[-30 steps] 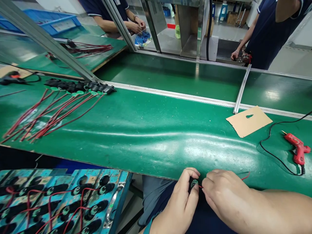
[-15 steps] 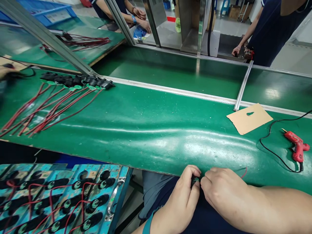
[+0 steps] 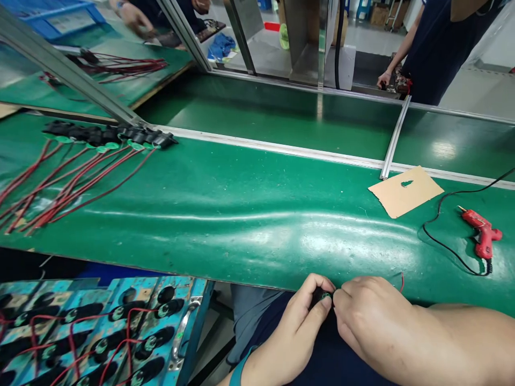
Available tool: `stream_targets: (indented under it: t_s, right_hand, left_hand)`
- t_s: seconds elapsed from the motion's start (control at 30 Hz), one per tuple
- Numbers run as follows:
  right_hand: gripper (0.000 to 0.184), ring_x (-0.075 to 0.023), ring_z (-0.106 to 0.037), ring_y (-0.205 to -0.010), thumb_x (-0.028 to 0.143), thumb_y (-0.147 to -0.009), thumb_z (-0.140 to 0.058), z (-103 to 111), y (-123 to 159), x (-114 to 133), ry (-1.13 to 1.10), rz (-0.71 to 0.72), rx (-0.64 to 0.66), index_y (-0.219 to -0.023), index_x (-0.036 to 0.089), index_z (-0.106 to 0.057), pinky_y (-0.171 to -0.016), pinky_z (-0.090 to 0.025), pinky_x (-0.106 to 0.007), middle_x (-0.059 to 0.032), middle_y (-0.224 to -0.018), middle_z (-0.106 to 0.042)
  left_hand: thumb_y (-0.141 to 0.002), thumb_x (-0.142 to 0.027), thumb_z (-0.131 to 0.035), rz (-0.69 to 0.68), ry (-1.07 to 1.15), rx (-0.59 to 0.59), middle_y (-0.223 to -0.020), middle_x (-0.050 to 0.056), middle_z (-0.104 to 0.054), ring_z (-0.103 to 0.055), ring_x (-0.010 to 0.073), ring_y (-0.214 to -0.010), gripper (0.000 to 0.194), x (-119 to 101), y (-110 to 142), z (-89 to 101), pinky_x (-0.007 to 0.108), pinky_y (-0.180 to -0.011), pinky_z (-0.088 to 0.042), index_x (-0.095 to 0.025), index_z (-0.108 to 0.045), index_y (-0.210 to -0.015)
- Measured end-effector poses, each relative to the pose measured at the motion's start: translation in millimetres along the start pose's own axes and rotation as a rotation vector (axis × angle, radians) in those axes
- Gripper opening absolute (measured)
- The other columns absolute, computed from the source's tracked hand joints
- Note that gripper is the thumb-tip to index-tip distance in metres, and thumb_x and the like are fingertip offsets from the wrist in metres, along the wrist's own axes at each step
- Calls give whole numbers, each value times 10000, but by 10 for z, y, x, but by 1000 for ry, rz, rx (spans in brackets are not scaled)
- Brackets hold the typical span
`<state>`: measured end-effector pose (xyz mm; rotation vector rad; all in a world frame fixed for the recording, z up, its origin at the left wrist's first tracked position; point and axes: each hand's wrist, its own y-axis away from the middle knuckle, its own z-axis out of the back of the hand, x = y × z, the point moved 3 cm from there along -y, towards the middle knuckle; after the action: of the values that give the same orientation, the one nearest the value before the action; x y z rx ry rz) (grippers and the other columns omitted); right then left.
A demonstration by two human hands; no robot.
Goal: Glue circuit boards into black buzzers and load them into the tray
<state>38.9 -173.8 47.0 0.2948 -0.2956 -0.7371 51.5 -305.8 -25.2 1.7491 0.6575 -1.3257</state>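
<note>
At the near edge of the green bench my left hand [image 3: 300,321] pinches a small black part [image 3: 319,296] with a bit of green on it; most of it is hidden by the fingers. My right hand [image 3: 368,311] is closed right beside it, fingertips meeting the part's right side. A short red wire [image 3: 402,281] sticks up behind my right hand. Whether these fingers grip that wire cannot be made out. Below left, a blue tray [image 3: 201,289] holds rows of black parts with green ends, linked by red wires.
A red glue gun [image 3: 480,233] with a black cord lies at the right, near a piece of cardboard [image 3: 406,192]. Black parts [image 3: 104,134] with red wires [image 3: 72,198] lie at the left. A metal frame [image 3: 257,145] borders the bench. Co-workers stand beyond it.
The view has shifted slightly to the right. My hands stay together at the black part with little movement. A co-worker's hand at the back left has moved.
</note>
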Motion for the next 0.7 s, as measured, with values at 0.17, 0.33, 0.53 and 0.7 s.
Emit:
stream_targets:
  t_s: [0.17, 0.33, 0.53, 0.7]
  right_hand:
    - [122, -217, -684, -621, 96, -798, -652, -82, -9, 14, 3, -27, -123, -903, 130, -705, -536, -443, -338, -64, -760, -734]
    - [107, -229, -683, -629, 90, -796, -671, -80, 11, 40, -38, -25, -283, -893, 120, -700, -580, -512, -348, -69, -750, -721]
    - [91, -234, -692, -736, 171, -897, -641, -32, 60, -37, -336, -96, -313, -943, 123, -701, -679, -572, -364, -87, -860, -732]
    - [145, -242, -685, -786, 185, -955, -564, -122, 37, -77, -437, -114, -254, -954, 139, -702, -739, -580, -402, -74, -882, -725]
  left_hand:
    - [-999, -359, -410, 65, 77, -94, -1019, 29, -569, -533, 201, -956, 194, 31, -20, -21, 342, -849, -453, -247, -546, -1080]
    - [-994, -379, -440, 114, 204, -177, -986, 19, -578, -531, 166, -820, 192, 107, -10, -40, 313, -746, -461, -238, -557, -1053]
    - [-1027, -377, -396, 48, 154, -213, -1053, 23, -570, -529, 189, -986, 192, 132, 33, 22, 324, -883, -445, -258, -546, -1041]
    - [-1028, -367, -420, 45, 94, -134, -1063, 30, -562, -523, 200, -1054, 170, 80, 20, 28, 339, -973, -431, -265, -536, -1101]
